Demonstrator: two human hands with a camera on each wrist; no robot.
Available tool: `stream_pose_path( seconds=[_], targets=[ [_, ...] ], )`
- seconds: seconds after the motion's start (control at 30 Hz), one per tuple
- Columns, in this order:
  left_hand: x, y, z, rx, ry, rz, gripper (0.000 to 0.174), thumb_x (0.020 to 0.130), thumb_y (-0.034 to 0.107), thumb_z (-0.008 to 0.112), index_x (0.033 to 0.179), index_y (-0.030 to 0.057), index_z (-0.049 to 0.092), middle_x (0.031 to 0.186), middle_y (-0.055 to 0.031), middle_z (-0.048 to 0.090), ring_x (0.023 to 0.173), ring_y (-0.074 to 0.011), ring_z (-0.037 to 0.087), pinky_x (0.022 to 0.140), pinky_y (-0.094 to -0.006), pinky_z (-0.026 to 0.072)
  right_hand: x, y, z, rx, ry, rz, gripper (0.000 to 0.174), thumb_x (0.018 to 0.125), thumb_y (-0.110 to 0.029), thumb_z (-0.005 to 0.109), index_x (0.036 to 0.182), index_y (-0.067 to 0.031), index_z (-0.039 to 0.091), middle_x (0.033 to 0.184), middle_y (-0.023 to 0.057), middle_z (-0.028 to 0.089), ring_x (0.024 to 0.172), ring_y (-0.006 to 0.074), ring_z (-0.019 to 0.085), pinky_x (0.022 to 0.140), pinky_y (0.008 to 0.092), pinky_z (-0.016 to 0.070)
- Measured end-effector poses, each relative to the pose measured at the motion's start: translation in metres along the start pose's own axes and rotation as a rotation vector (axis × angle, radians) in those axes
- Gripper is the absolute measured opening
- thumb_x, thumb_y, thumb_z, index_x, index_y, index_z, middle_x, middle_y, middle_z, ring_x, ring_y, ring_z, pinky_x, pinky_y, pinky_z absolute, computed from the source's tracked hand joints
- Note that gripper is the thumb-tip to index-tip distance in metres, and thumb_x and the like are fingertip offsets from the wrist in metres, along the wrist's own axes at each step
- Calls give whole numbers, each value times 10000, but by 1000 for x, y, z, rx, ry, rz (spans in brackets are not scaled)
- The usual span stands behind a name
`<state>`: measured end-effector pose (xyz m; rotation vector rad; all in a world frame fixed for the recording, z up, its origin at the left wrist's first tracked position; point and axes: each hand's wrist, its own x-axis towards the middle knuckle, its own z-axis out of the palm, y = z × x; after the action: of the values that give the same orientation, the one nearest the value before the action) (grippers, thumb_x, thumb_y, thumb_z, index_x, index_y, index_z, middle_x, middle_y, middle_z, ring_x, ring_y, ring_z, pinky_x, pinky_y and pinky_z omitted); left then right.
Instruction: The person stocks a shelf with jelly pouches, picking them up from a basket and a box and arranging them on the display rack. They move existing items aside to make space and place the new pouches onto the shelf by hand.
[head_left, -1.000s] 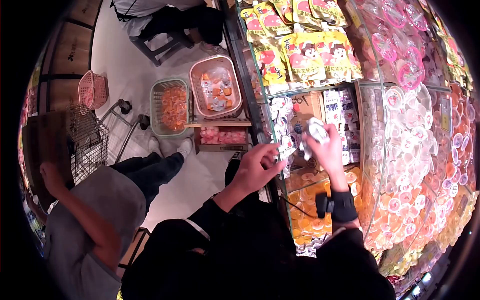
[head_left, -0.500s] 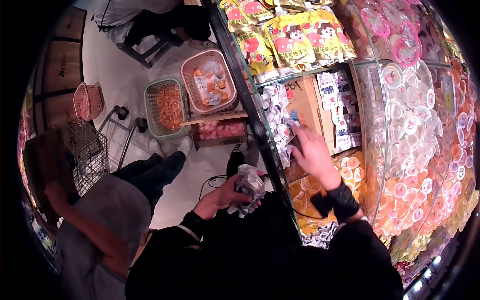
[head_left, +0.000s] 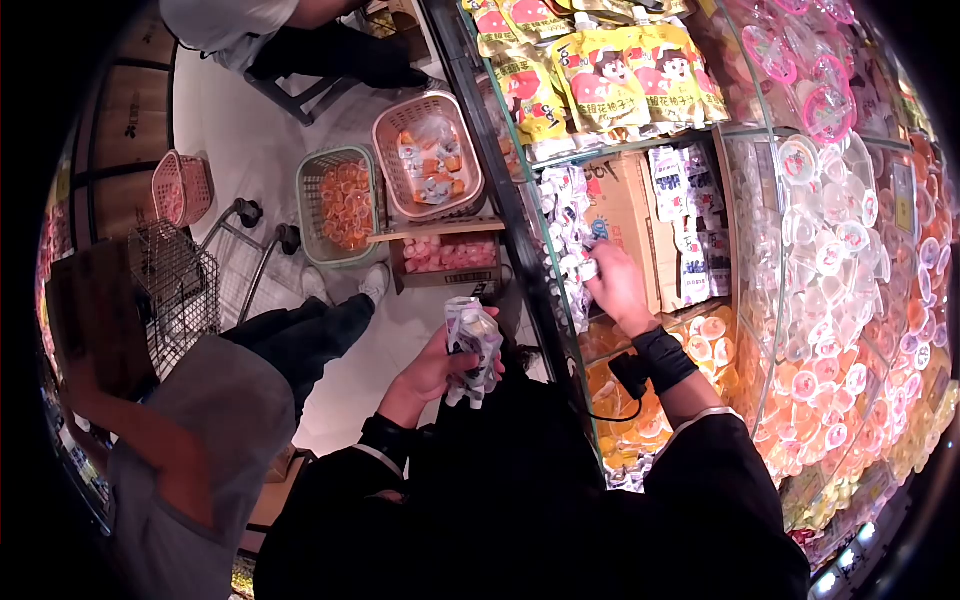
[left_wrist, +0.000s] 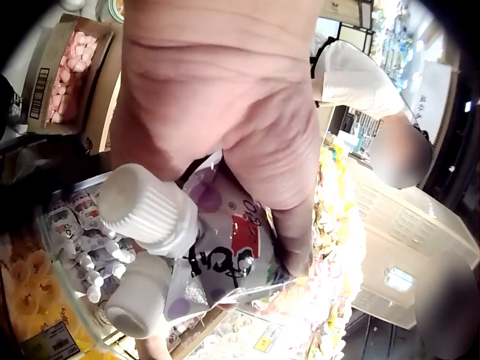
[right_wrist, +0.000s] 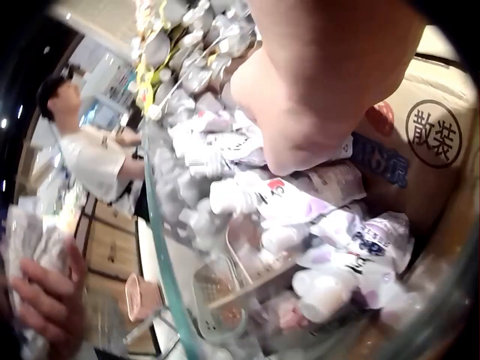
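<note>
In the head view my left hand (head_left: pixel 432 368) grips a bunch of white and purple spouted pouches (head_left: pixel 473 350) in front of my body. Two ribbed white caps and a printed pouch front (left_wrist: pixel 225 255) show close up in the left wrist view. Over the display bin, my right hand (head_left: pixel 620 287) reaches down with curled fingers onto a row of like pouches (head_left: pixel 565 215) along the near glass wall. From the right wrist, this hand (right_wrist: pixel 315 97) pinches a pouch (right_wrist: pixel 334 154) among the others, its fingertips mostly hidden.
A cardboard box (head_left: pixel 618 205) and more pouches (head_left: pixel 690 215) fill the bin. Glass dividers separate it from yellow pouches (head_left: pixel 600 80) and orange jelly cups (head_left: pixel 650 400). Baskets (head_left: pixel 340 205) stand on the floor to the left, near a person in grey (head_left: pixel 215 430) and a wire cart (head_left: pixel 180 290).
One second ago my right hand held a pouch up over the bin near my left hand. Since then the left hand has drawn back with the pouches, and the right has lowered to the row.
</note>
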<state>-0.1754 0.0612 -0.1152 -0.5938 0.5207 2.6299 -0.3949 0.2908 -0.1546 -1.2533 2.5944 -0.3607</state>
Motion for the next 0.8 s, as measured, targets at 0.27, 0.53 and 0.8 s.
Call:
stream_pose_path(
  seconds=[0.27,0.53,0.8],
  targets=[
    [-6,-1,-7,8,39,44,844,731,192,757,1392,27,259,922,-114,605,840,-269,645,736,-393,546,52,6,-51,1389,-30,533,428,783,82,415,1202,14,472,1018,77,593,866,121,569,714,237,456],
    [-12,-3,-9,44,47,20,864,711,215,776,1388,41,266,916,-106,601,836,-262,646,739,-398,546,104,32,-29,1070,-460,193,772,667,108,594,1378,-111,388,945,2,481,835,75,476,708,225,441],
    [-4,-9,-9,17,0,29,745,763,161,737,1367,68,311,955,-97,593,843,-247,652,719,-383,561,97,47,-35,587,-339,9,463,709,-21,712,1151,-41,577,913,84,576,853,211,562,746,312,464]
  ],
)
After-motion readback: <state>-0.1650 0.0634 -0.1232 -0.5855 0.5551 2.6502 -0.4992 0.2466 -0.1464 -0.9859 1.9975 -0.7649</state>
